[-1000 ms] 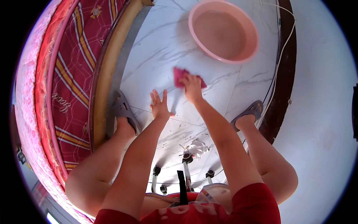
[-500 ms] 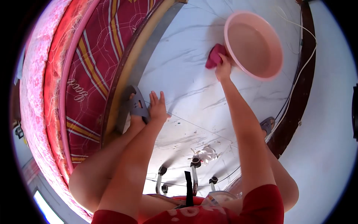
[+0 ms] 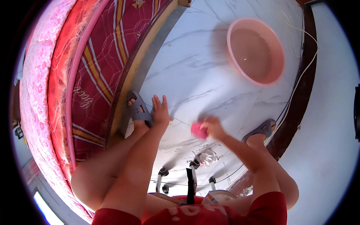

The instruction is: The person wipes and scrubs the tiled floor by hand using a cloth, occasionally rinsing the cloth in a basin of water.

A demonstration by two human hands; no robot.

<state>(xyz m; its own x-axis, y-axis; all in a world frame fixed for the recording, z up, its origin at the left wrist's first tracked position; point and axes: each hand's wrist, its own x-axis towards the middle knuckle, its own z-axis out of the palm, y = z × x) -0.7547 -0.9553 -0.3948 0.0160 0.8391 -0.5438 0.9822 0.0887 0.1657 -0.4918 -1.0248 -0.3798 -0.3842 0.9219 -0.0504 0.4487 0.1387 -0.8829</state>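
Observation:
My right hand [image 3: 213,128] grips a pink cloth [image 3: 198,130] low over the marbled floor tiles [image 3: 187,93], blurred by motion. Whether the cloth touches the floor I cannot tell. My left hand [image 3: 161,111] has its fingers stretched apart with nothing in them, beside the grey slipper [image 3: 139,108] on my left foot. Farther out stands a pink basin [image 3: 275,52] with water [image 3: 249,48] in it, apart from both hands.
At the left is a bed with a maroon striped cover [image 3: 101,60] and a wooden edge [image 3: 122,80]. Crumpled white scraps [image 3: 207,156] lie near the metal legs [image 3: 193,176] of a seat beneath me. A white cable [image 3: 300,86] runs along the dark skirting [image 3: 300,112] at right.
My right hand has drawn the pink cloth back from beside the basin toward my body. The left hand stays nearly where it was. The view has shifted slightly.

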